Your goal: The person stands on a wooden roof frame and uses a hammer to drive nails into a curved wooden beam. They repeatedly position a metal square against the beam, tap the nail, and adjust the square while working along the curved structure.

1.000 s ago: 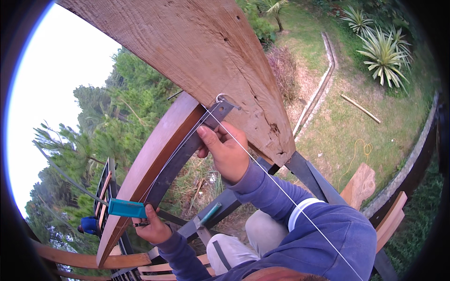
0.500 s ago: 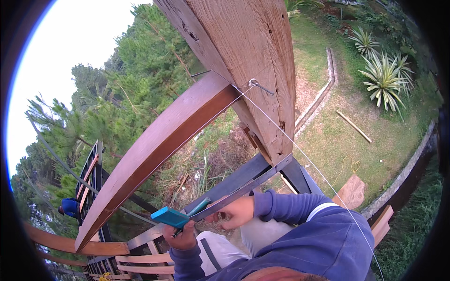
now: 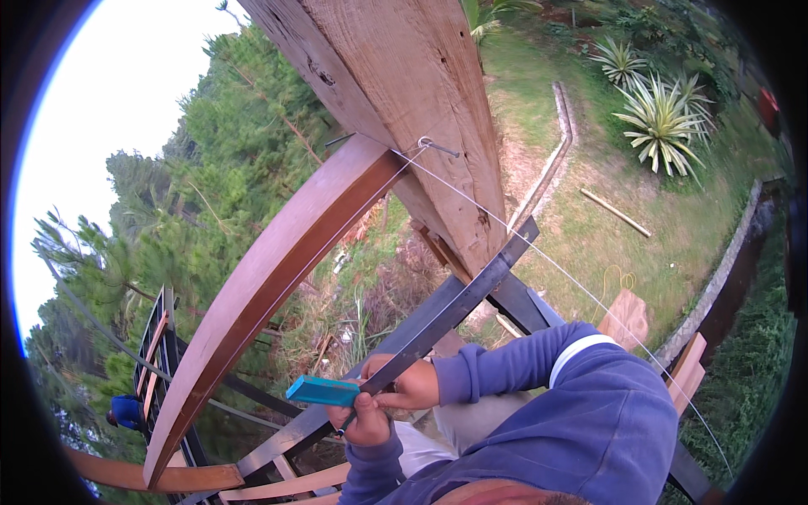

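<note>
Low in the middle, my left hand is closed round the near end of a carpenter's square with a teal block handle. A small dark tip, too small to name, shows below its fingers. The square's long dark metal blade slants up and right, its far end in front of the foot of a thick timber post. My right hand is closed on the blade close to the handle; part of its grip is hidden. A dark beam lies behind the blade.
A curved reddish-brown beam meets the post at left. A white string runs from a nail in the post down to the right. A person in blue is far left. Grass lies far below.
The blade has swung up and right, and its far end now rises past the post's foot. My left hand has shifted right, closer to my right hand. The whole view has drifted slightly.
</note>
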